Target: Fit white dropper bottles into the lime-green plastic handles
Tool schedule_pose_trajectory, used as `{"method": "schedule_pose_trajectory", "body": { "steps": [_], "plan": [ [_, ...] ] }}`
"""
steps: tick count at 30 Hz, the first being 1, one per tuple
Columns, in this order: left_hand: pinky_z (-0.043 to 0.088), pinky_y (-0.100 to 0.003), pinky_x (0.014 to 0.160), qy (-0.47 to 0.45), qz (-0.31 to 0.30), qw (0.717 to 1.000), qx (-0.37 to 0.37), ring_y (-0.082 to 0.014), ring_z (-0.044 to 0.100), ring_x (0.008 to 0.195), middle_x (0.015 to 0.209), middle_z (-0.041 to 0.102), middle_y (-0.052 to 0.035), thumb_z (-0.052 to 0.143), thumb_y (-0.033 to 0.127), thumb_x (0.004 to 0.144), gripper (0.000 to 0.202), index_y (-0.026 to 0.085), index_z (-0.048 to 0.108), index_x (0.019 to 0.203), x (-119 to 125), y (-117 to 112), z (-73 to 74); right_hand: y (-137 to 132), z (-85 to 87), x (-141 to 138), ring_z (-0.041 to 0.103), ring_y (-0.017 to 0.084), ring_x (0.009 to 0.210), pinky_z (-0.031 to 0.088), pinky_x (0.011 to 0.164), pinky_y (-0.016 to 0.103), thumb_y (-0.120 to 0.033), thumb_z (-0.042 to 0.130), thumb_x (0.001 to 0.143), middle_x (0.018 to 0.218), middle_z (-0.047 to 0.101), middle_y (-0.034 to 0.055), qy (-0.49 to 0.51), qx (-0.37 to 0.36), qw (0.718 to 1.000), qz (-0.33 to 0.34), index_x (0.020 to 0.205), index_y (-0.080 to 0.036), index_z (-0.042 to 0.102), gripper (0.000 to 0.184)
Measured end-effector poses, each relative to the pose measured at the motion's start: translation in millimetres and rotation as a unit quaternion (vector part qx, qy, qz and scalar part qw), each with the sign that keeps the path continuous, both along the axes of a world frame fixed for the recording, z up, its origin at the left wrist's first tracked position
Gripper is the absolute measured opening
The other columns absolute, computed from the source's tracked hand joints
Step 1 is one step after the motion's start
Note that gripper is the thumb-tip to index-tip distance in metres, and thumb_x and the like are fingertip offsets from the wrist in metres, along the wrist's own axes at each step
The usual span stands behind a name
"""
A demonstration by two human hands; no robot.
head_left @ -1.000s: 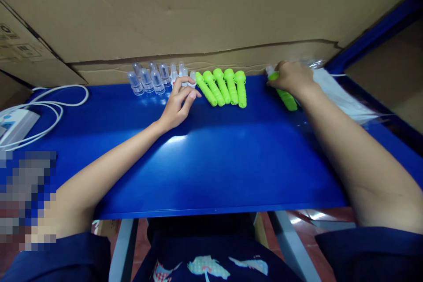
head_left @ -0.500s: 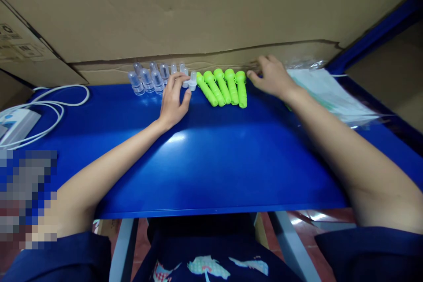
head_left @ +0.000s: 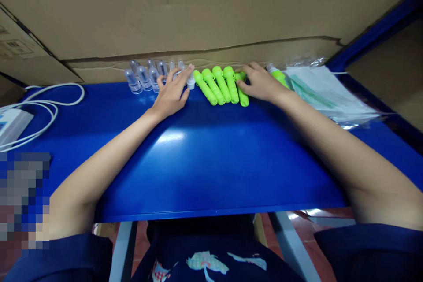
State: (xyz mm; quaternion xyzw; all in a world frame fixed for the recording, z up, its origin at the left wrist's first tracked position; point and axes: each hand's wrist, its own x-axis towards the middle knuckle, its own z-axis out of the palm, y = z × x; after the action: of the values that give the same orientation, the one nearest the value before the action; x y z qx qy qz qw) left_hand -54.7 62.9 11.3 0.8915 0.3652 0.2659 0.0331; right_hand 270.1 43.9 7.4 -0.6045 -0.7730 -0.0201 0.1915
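My left hand (head_left: 172, 93) reaches over the right end of a group of clear plastic domed pieces (head_left: 144, 78), its fingers spread and touching or hovering just above the nearest ones. Beside it, several bright green plastic flashlight-shaped tubes (head_left: 216, 88) lie in a slanted row, wide heads toward the cardboard. My right hand (head_left: 259, 81) has thumb and fingers around the head of the rightmost green tube (head_left: 243, 98), partly hiding it. Behind my right wrist lies another green tube with a clear tip (head_left: 277, 75).
A plastic bag with white and green contents (head_left: 325, 92) lies on the right of the blue table (head_left: 211, 163). A white cable (head_left: 56, 103) coils at the left near a white box (head_left: 15, 125). Cardboard (head_left: 198, 9) stands along the back.
My right hand has moved left onto the head of the rightmost green tube. The clear-tipped green tube behind it has come into view. My left hand's fingers have spread over the clear pieces.
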Motion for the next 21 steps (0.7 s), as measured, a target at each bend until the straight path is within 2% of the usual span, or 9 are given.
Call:
{"method": "schedule_pose_trajectory", "body": {
  "steps": [5, 11, 16, 21],
  "plan": [
    [0.026, -0.061, 0.119, -0.041, 0.011, 0.998, 0.038, -0.0381, 0.043, 0.143, 0.153, 0.052, -0.0166, 0.046, 0.04, 0.105, 0.051, 0.024, 0.048, 0.153, -3.1, 5.1, -8.9, -1.5, -1.0, -3.0, 0.059, 0.041, 0.126, 0.045, 0.111, 0.059, -0.036, 0.052, 0.095, 0.129, 0.062, 0.0204, -0.015, 0.007, 1.0, 0.0, 0.136, -0.013, 0.058, 0.047],
    [0.034, -0.055, 0.117, -0.097, -0.043, 0.993, 0.046, -0.0331, 0.057, 0.129, 0.133, 0.06, -0.0152, 0.048, 0.051, 0.105, 0.041, 0.022, 0.062, 0.131, -9.9, 22.0, -20.9, -3.5, -0.7, -6.7, 0.061, 0.043, 0.123, 0.049, 0.104, 0.058, -0.035, 0.055, 0.092, 0.129, 0.06, 0.0231, -0.037, -0.006, 0.998, -0.04, 0.129, -0.011, 0.056, 0.044],
    [0.041, -0.047, 0.114, -0.151, -0.074, 0.985, 0.039, -0.028, 0.061, 0.121, 0.124, 0.062, -0.0131, 0.047, 0.057, 0.104, 0.044, 0.022, 0.063, 0.123, -12.3, 28.7, -28.5, -0.6, -2.6, -0.3, 0.063, 0.043, 0.12, 0.051, 0.1, 0.058, -0.042, 0.064, 0.089, 0.125, 0.062, 0.0228, -0.016, -0.014, 0.997, -0.071, 0.128, -0.013, 0.053, 0.049],
    [0.046, -0.043, 0.109, -0.157, -0.084, 0.983, 0.039, -0.0256, 0.064, 0.114, 0.116, 0.066, -0.0119, 0.041, 0.055, 0.107, 0.044, 0.02, 0.061, 0.124, -12.7, 21.6, -29.3, 1.5, 0.5, 6.2, 0.067, 0.04, 0.107, 0.054, 0.095, 0.056, -0.041, 0.074, 0.08, 0.106, 0.069, 0.0169, 0.028, -0.06, 0.993, -0.1, 0.131, -0.015, 0.051, 0.062]
  ]
}}
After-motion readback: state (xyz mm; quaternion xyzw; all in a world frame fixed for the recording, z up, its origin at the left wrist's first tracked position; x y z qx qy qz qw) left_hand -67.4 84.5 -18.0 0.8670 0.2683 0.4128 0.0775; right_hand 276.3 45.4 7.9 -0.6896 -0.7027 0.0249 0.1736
